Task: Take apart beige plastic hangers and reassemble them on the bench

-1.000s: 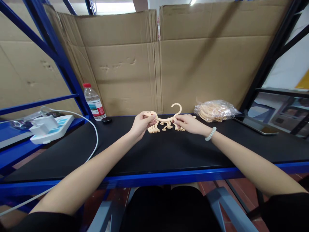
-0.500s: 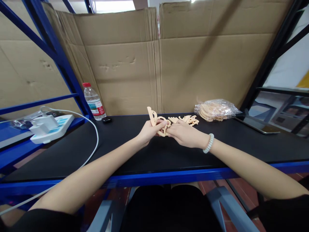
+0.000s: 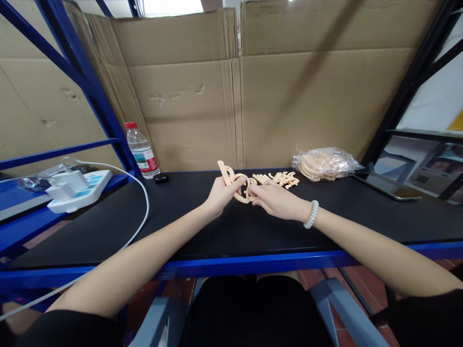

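My left hand is closed round a pale wooden assembly made of curved pieces, with a straight bar rising at its left end. My right hand pinches the right side of the same assembly, fingers closed; the exact spot under its fingertips is partly hidden. Both hands hold it just above the black tabletop. Right behind my right hand lie small loose wooden pieces, some straight sticks and some curved.
A clear plastic bag with pale wooden parts lies at the back right beside a dark tablet. At the left stand a water bottle, a small black object and a white power strip with a cable. Cardboard walls the back.
The assembly's upright bar tilts slightly more to the left. My right fingers have shifted a little on its right side, showing more of the curved pieces.
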Tool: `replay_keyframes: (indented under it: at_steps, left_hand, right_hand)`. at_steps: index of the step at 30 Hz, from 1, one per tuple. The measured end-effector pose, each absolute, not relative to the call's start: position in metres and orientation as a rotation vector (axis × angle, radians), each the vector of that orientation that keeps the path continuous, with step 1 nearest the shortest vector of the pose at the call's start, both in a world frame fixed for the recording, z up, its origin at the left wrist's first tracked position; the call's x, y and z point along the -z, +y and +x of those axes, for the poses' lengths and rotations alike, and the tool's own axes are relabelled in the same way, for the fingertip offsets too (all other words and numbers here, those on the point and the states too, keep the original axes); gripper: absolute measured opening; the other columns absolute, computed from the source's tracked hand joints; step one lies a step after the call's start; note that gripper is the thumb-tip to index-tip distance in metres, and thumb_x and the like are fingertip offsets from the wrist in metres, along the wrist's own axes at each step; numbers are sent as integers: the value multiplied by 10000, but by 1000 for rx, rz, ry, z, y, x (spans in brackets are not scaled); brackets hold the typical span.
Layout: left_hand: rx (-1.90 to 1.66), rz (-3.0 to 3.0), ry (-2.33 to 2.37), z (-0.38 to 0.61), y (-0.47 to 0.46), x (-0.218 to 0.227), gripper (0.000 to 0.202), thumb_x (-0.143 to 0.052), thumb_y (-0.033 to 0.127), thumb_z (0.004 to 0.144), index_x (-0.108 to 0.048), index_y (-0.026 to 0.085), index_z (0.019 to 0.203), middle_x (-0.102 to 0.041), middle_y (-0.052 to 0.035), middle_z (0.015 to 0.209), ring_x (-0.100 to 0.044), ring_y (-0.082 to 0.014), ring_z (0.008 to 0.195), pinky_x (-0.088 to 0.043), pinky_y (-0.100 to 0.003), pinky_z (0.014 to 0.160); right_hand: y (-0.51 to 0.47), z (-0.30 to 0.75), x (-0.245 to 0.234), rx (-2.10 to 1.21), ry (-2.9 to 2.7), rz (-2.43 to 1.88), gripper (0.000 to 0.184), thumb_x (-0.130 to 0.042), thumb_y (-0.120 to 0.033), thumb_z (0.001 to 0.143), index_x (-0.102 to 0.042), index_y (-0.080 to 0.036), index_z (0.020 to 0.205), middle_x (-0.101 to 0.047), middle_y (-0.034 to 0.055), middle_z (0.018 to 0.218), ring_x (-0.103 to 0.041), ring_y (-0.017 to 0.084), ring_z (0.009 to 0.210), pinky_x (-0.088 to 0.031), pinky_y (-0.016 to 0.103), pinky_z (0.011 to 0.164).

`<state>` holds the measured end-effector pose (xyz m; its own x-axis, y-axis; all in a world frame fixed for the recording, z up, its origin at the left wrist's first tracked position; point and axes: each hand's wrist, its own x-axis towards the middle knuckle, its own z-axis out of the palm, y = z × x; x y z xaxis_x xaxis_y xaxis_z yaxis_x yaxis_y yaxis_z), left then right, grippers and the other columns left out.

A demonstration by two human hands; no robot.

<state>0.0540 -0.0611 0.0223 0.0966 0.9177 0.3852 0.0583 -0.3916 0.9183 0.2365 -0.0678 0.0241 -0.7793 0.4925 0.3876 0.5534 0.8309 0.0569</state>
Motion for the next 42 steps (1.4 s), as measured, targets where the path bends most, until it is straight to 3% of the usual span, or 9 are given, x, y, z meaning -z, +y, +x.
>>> replay_keyframes:
  at_steps: [5,11,17,28,32,38,42]
  left_hand:
    - [-1464,1652,1030,52,-58,-17,455,-660,469,757,-542,136,470,-549,-24,535,-548,-127,578,-418,-224,553]
    - [-1537,1735,975,55,-61,-16,479,-641,470,779,-534,144,444,-563,-27,534,-553,-124,558,-422,-225,549]
    - [-1570,1817,972,58,-68,-19,512,-606,497,802,-541,145,435,-543,-18,521,-509,-108,520,-399,-228,529]
    - [-1513,1736,994,59,-65,-14,529,-584,488,796,-525,160,385,-623,-62,583,-553,-131,574,-437,-243,606]
    - [-1476,1690,1033,59,-65,-12,469,-582,471,793,-576,162,440,-531,-26,448,-522,-129,506,-419,-245,565]
    - [-1492,1530,1024,59,-62,-13,348,-617,419,777,-671,135,584,-522,-7,423,-517,-126,474,-414,-246,547]
    - [-1631,1324,1044,45,-53,-26,313,-620,380,781,-664,126,603,-489,11,397,-483,-107,421,-374,-229,478]
  right_hand:
    - [-66,236,-22,146,-2595,-837,32,-519,-166,893,-494,-177,876,-599,46,818,-505,181,716,-342,302,695]
    - [-63,237,-23,-2,-2519,-804,131,-595,-161,853,-498,-177,767,-569,6,726,-499,143,668,-337,259,651]
    - [-62,236,-20,-17,-2482,-779,173,-569,-81,828,-490,-175,707,-590,13,715,-530,142,685,-351,255,664]
    - [-69,232,-15,10,-2476,-756,216,-503,8,759,-467,-190,680,-599,14,684,-526,162,680,-381,284,692]
    - [-68,230,-12,43,-2477,-746,241,-473,40,727,-451,-195,675,-603,15,673,-514,169,676,-380,293,702]
    - [-68,229,-7,198,-2487,-711,250,-455,46,718,-428,-196,666,-539,17,650,-475,171,658,-371,307,709]
    - [-67,230,-6,142,-2448,-646,224,-454,-6,803,-435,-196,687,-540,25,699,-480,170,688,-379,304,712]
